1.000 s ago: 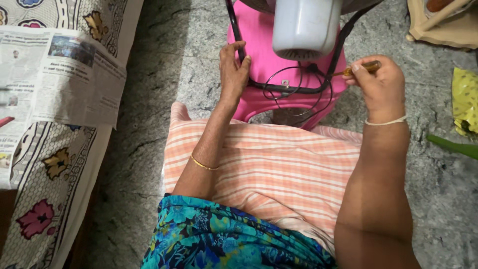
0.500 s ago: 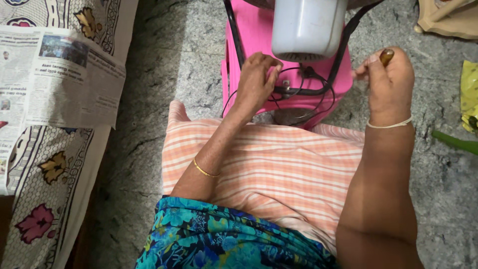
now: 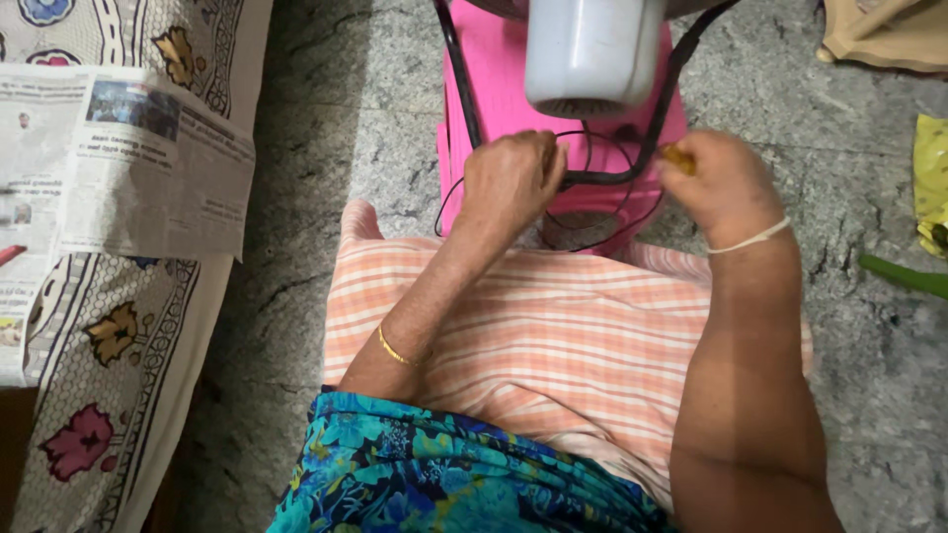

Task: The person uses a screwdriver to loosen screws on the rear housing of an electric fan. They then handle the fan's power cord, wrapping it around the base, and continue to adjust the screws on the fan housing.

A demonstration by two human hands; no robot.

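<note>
Item: both hands at a fan's wire frame, set on a pink stool.

I log my left hand (image 3: 511, 183) clenched on the black frame (image 3: 602, 179), seemingly to steady it; my right hand (image 3: 726, 188), at 3 o'clock of it, pinches a small yellow tool (image 3: 675, 158). The white motor housing (image 3: 592, 54) sits at 12. The stool (image 3: 494, 69) raises it. Folded newspaper (image 3: 128, 158) at 9; yellow packet (image 3: 930, 183) at far 3.

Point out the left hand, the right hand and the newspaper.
left hand (image 3: 512, 178), head view, on the back of the hand.
right hand (image 3: 726, 183), head view, on the back of the hand.
newspaper (image 3: 138, 168), head view, on the folded page's middle.
</note>
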